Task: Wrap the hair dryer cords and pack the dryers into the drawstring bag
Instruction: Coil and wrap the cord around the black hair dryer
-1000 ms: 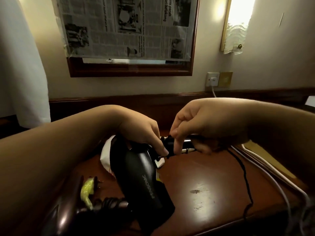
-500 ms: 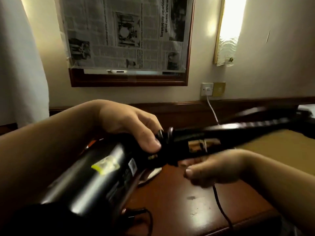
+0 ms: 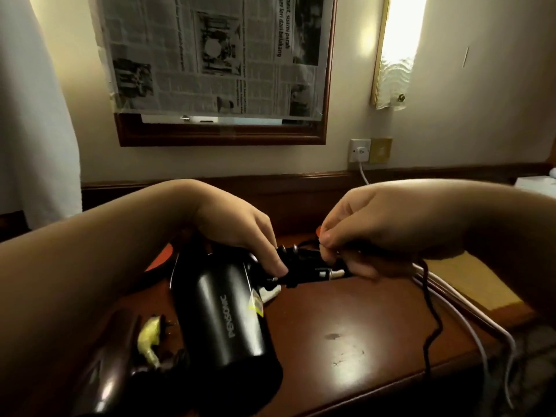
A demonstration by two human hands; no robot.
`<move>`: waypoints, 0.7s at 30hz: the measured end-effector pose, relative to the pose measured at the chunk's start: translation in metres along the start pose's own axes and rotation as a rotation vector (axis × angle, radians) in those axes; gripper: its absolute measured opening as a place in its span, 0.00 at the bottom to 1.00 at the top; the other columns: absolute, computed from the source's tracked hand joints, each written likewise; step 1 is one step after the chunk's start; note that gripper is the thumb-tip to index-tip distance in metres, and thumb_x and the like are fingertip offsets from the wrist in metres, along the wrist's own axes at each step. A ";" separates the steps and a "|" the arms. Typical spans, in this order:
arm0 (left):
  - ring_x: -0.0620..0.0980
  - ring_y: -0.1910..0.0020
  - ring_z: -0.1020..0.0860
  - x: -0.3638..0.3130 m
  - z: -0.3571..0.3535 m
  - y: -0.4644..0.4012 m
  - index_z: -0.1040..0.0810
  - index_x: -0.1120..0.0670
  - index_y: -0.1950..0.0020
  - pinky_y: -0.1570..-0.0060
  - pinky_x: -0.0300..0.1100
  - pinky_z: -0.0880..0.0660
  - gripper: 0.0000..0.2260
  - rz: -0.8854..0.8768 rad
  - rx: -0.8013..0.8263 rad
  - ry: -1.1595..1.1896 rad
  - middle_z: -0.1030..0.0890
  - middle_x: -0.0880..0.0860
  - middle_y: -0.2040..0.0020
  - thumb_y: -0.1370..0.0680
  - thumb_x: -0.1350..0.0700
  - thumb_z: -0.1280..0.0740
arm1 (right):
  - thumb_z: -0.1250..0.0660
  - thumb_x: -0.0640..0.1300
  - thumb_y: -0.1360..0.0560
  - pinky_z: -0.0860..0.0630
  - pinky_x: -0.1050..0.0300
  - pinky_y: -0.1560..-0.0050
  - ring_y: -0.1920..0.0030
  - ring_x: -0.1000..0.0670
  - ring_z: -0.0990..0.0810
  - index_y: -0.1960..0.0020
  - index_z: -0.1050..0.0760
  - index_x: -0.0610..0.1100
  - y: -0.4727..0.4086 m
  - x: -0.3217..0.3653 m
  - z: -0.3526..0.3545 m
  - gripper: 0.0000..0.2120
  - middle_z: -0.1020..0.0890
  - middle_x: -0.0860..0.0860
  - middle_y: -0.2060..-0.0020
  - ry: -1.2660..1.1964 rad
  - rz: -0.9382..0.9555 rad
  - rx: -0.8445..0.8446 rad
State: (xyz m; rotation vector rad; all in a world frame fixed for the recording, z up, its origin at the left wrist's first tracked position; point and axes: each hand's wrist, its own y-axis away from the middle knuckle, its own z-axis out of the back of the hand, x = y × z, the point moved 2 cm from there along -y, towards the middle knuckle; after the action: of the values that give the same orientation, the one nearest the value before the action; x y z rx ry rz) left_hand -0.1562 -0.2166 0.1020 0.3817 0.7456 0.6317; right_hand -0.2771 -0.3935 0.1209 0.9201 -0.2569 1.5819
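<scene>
left hand (image 3: 240, 233) curls its fingers round the dryer (image 3: 222, 314) on the desk (image 3: 346, 341); right hand (image 3: 376, 230) seemingly pinches the cord (image 3: 433, 314).

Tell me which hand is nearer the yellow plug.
Left. The left hand grips the dryer just above and right of the yellow plug; the right hand pinches the cord farther right, beyond the dryer.

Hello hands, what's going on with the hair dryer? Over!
Left hand grips black hair dryer. Right hand pinches its black cord. White cable lies beside cord.
</scene>
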 end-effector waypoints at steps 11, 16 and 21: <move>0.57 0.59 0.18 0.023 0.018 0.017 0.15 0.60 0.52 0.52 0.48 0.22 0.23 -0.337 -0.149 0.307 0.16 0.60 0.57 0.35 0.43 0.19 | 0.48 0.58 0.15 0.37 0.57 0.69 0.75 0.52 0.34 0.55 0.22 0.39 -0.030 -0.052 -0.047 0.27 0.31 0.46 0.73 -0.122 0.194 0.128; 0.61 0.53 0.21 0.013 0.003 0.012 0.18 0.63 0.49 0.51 0.50 0.23 0.26 -0.407 -0.068 0.292 0.18 0.64 0.54 0.32 0.43 0.20 | 0.42 0.55 0.16 0.32 0.63 0.68 0.72 0.53 0.32 0.62 0.23 0.44 -0.056 -0.068 -0.028 0.22 0.30 0.48 0.71 -0.069 0.153 0.049; 0.60 0.55 0.21 0.012 -0.004 0.006 0.18 0.62 0.52 0.52 0.50 0.24 0.19 -0.330 -0.049 0.183 0.19 0.61 0.57 0.30 0.47 0.23 | 0.31 0.37 0.26 0.29 0.63 0.70 0.73 0.53 0.25 0.61 0.23 0.37 -0.047 -0.061 0.039 0.05 0.24 0.48 0.71 -0.195 0.112 0.001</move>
State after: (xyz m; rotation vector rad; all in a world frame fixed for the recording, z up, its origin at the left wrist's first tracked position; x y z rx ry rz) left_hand -0.1542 -0.2040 0.0962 0.1501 0.9427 0.3747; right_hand -0.2211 -0.4512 0.0904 1.0774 -0.4518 1.5955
